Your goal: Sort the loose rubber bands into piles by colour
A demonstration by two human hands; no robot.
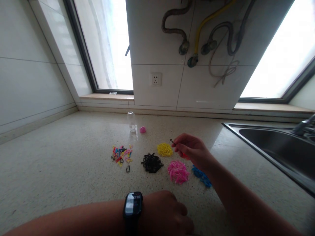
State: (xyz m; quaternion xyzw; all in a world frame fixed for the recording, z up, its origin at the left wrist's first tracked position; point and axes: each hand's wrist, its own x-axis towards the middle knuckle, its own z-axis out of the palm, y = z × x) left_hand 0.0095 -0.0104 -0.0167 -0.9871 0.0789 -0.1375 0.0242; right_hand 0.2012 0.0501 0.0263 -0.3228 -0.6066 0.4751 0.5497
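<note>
While L hand (pixel 164 212) curls, R hand (pixel 190 148) pinches blk band (pixel 172 141).

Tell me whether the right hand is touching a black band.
Touching: the head view shows the right hand pinching the black band at its fingertips.

Kitchen, with counter (pixel 86 137) and sink (pixel 283 144).

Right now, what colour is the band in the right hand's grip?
The band is black; the head view shows it best.
</note>
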